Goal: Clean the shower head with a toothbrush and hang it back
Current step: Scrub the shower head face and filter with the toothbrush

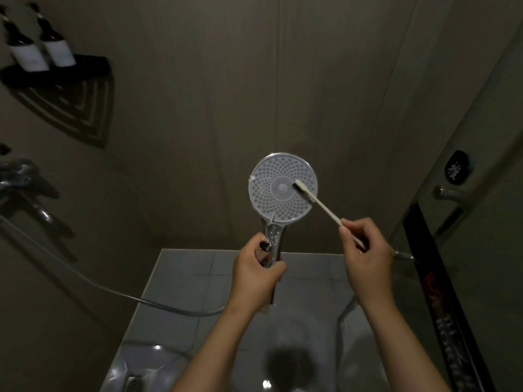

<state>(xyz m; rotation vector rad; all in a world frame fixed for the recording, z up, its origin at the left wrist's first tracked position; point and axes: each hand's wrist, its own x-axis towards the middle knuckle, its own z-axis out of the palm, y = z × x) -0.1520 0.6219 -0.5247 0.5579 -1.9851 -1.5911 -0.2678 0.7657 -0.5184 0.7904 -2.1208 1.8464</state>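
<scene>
Left hand (259, 267): I grip the chrome handle of the shower head (282, 188), fingers curled round it, thumb with a dark nail laid up along the front.
Shower head: it is off its holder, held upright in front of me above the tiled floor (186, 278), its round pale nozzle face turned toward me.
Right hand (365, 250): I pinch the rear end of the toothbrush (317, 203) between thumb and fingertips, the other fingers curled beside it.
Toothbrush: a slim pale handle slants up and left from my right hand; its head lies on the nozzle face just right of the centre disc, with dark bristles against the face.
Hose (93, 281): grey, it runs from the left, near the tap, across the wall and down toward my left wrist.
Tap (25, 182): chrome, on the left wall, well apart from the head.
Shelf (56, 72): a dark corner shelf at upper left, carrying two dark bottles (39, 43) with white labels, side by side.
Door (452, 222): glass, on my right, with a metal handle.
Drain (134, 381): a grille in the floor at lower left.
</scene>
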